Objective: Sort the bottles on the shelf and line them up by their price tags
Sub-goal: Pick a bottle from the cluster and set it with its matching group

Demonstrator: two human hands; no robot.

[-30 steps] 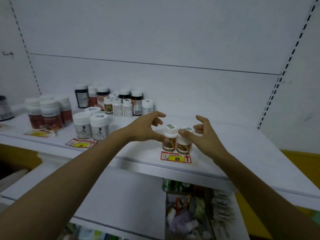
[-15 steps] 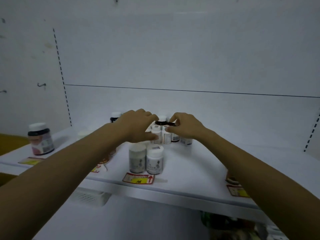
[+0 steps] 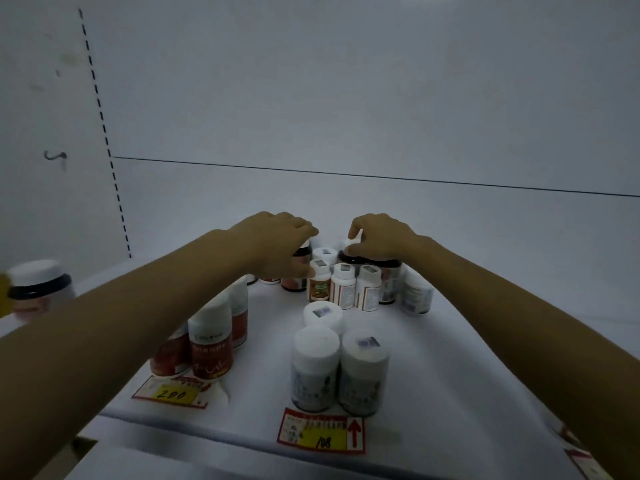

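Head view: I reach both arms to the back of the flat white shelf [image 3: 450, 358]. My left hand [image 3: 277, 242] curls over the top of a dark brown bottle with a white cap [image 3: 297, 271], fingers draped over the cap and thumb against its side, so I am grasping it from above. My right hand [image 3: 382, 237] pinches the white lid of a wide dark jar [image 3: 360, 262], which stands directly under my fingertips; the lid edge shows tilted between finger and thumb.

Between the two grips stands a small white-capped bottle [image 3: 323, 255]. Just nearer me than that gap stand three small white-capped bottles in a row: one with a brown and green label [image 3: 319, 284] touching my left thumb, and two with red-striped white labels [image 3: 343, 287]. Under my right wrist is a pale white bottle [image 3: 415, 292].

Well short of both grips stand three tall white bottles with grey labels [image 3: 315, 368], behind a red and yellow price tag marked 108 [image 3: 320, 434]. Under my left forearm are red-labelled bottles with white caps [image 3: 209, 344] and a tag marked 200 [image 3: 171, 393].
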